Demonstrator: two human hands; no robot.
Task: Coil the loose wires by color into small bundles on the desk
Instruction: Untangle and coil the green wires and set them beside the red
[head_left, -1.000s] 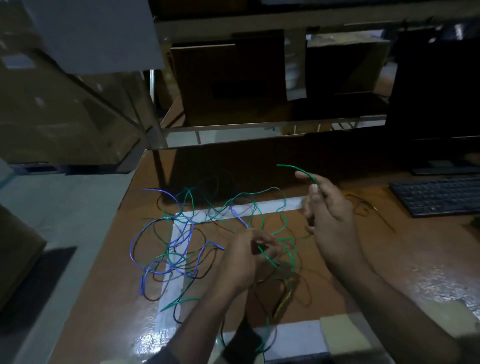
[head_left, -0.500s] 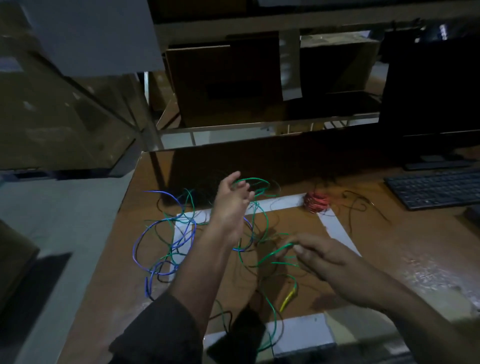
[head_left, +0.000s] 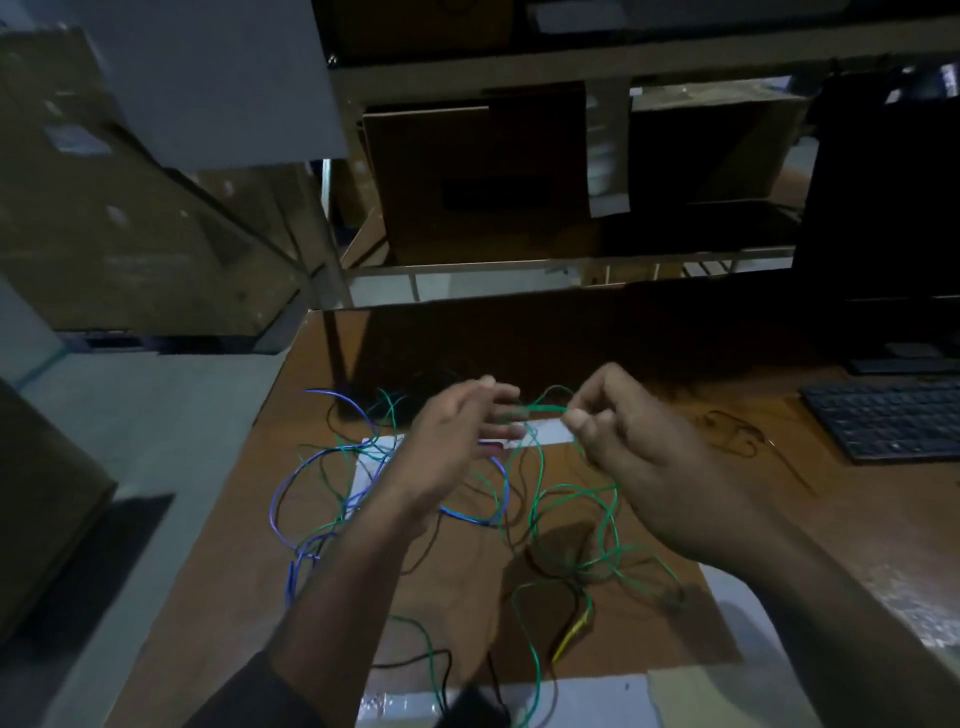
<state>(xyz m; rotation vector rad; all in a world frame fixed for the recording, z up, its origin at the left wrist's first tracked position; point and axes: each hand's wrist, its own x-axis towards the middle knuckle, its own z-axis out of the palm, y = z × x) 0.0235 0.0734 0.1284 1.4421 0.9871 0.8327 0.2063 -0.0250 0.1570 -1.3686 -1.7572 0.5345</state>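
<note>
A dim storeroom or workshop office with a workstation; a brown desk (head_left: 857, 519) carries a black keyboard (head_left: 888, 421) and a dark monitor (head_left: 883, 197) at the right; behind it a metal shelving rack (head_left: 571, 67) holds cardboard boxes (head_left: 478, 176) (more cartons stacked at the left); grey concrete floor (head_left: 130, 415) beside the desk.

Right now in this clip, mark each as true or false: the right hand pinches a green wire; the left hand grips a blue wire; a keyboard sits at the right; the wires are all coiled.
1. The right hand pinches a green wire. True.
2. The left hand grips a blue wire. False: its fingers are straight, holding nothing.
3. A keyboard sits at the right. True.
4. The wires are all coiled. False: they lie loose and tangled on the desk.
</note>
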